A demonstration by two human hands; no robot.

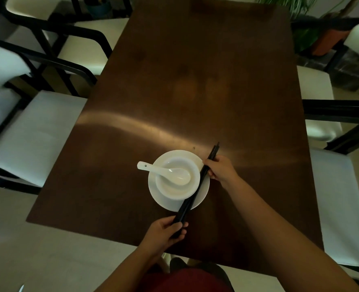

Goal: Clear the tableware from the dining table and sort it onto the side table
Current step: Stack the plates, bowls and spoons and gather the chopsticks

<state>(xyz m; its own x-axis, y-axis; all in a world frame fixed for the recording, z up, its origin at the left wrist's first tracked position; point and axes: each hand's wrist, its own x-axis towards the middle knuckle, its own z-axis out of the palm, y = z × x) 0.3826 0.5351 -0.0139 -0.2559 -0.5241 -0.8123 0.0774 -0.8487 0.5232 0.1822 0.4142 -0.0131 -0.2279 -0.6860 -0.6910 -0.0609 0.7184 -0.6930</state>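
Observation:
A white bowl (177,187) sits on a white plate (204,194) near the front of the brown dining table (195,81). Inside the bowl lies a white ceramic spoon (166,171), its handle pointing left over the rim. A pair of black chopsticks (197,186) slants across the plate's right side. My left hand (166,230) grips their near end just off the plate's front edge. My right hand (220,170) pinches them near the far end, at the plate's right rim.
White-cushioned chairs with black frames stand along the left side (33,131) and the right side (338,207) of the table. A potted plant (313,28) stands at the far right corner. A pale tiled floor surrounds the table.

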